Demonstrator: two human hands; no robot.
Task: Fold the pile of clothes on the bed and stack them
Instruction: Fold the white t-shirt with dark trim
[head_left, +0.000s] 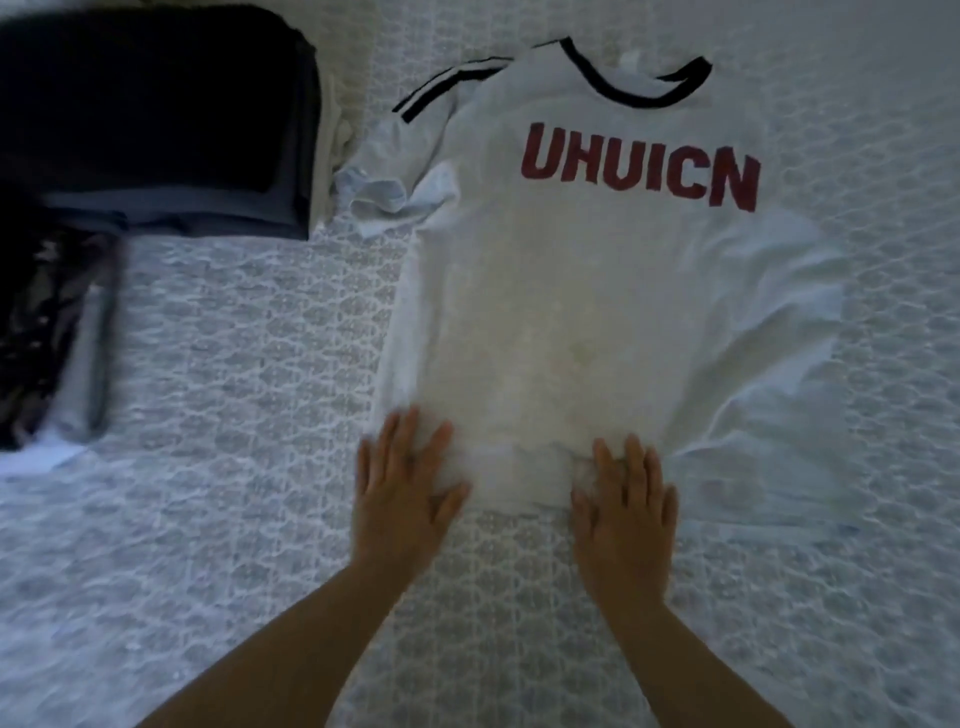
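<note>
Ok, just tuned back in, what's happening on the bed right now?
A person is flattening a white shirt on the bed. The left hand and right hand both lie open on its bottom hem. The shirt is spread out, not yet folded, one sleeve bunched. A stack of folded dark clothes sits off to the left.

A white shirt (587, 291) with red lettering lies flat on the bed (234, 364); a dark folded stack (156, 119) sits far left.
</note>
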